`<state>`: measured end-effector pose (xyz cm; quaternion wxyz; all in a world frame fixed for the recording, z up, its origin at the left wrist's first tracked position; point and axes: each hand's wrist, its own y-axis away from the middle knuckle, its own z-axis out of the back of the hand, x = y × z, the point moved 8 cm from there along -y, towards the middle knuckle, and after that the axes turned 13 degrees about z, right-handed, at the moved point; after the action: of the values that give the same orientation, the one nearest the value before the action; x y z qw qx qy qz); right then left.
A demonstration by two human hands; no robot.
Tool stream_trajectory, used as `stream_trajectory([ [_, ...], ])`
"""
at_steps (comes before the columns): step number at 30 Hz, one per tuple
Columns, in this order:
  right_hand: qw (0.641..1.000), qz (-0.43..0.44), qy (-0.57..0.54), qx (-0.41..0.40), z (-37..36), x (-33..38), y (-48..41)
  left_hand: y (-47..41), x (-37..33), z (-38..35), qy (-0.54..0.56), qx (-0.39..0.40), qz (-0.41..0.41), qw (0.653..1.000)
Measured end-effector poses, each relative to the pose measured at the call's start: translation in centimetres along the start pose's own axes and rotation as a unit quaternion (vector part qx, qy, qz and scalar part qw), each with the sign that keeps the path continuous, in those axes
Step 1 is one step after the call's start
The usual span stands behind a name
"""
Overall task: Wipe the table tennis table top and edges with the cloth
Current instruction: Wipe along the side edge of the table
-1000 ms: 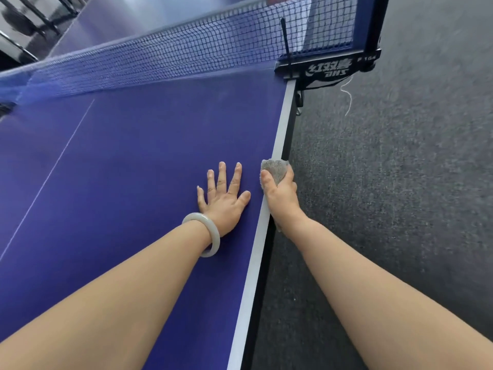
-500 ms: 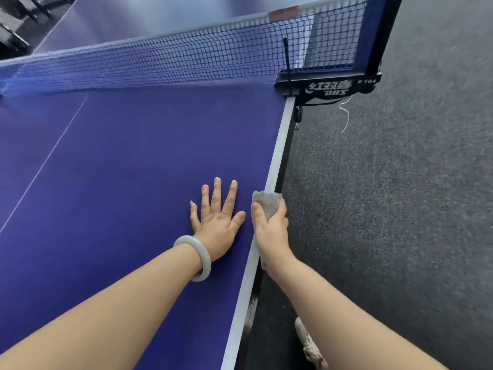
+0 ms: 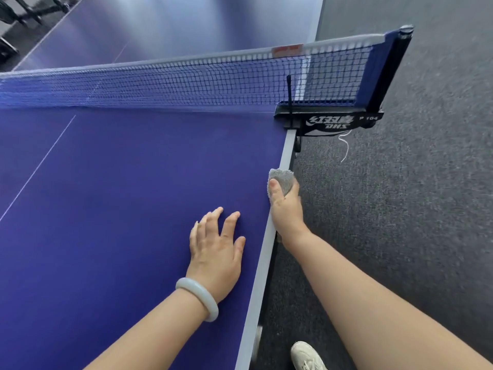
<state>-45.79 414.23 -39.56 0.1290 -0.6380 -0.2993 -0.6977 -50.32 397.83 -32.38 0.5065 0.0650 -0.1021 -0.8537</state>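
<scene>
At the bench's right edge, the right hand grips the grey cloth over the rim, thumb on top; the left hand rests beside it, fingers loosely spread.

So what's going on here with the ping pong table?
A person is wiping the side edge of the blue table tennis table. The right hand grips a grey cloth folded over the white edge, a little short of the net clamp. The left hand rests on the table top beside it, fingers relaxed. A white shoe shows on the grey carpet below.
</scene>
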Motion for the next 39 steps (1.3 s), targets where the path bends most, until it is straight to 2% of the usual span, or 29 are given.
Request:
stream_trajectory([
  [5,1.0,0.002,0.0,0.004,-0.2,-0.6,-0.3,-7.3,-5.3,1.2,-0.021,-0.015,-0.072,0.997],
  [9,0.999,-0.004,0.018,0.031,-0.3,-1.1,-0.4,-10.7,-6.9,0.0,-0.024,0.048,-0.022,0.998],
  [12,0.999,-0.007,0.015,0.045,-0.1,-0.1,-2.3,-10.7,-7.0,-0.4,-0.04,0.067,-0.019,0.997],
  [16,0.997,-0.077,-0.002,0.006,0.5,1.9,-10.3,-10.4,-7.0,-0.2,-0.049,0.077,-0.016,0.996],
  [18,0.997,-0.069,0.006,-0.026,0.6,2.7,-11.5,-10.4,-7.1,-0.3,-0.052,0.076,-0.017,0.996],
  [21,0.999,-0.023,0.021,-0.02,0.5,2.3,-7.8,-10.4,-7.0,-0.4,-0.047,0.076,-0.02,0.996],
  [24,1.0,0.008,-0.026,-0.009,0.2,0.1,0.5,-10.5,-6.9,-0.5,-0.049,0.078,-0.025,0.995],
  [27,0.997,-0.021,-0.079,0.005,-0.4,-1.7,6.7,-10.6,-6.9,-0.6,-0.052,0.086,-0.027,0.995],
  [30,0.996,-0.01,-0.086,-0.006,-0.5,-1.1,3.3,-10.6,-6.9,-0.4,-0.053,0.093,-0.031,0.994],
  [35,0.997,-0.013,-0.064,-0.036,0.4,1.3,-9.0,-10.6,-6.8,-0.4,-0.05,0.092,-0.026,0.994],
  [39,0.998,-0.007,-0.059,-0.033,0.3,1.4,-7.2,-10.6,-6.8,-0.6,-0.051,0.087,-0.022,0.995],
])
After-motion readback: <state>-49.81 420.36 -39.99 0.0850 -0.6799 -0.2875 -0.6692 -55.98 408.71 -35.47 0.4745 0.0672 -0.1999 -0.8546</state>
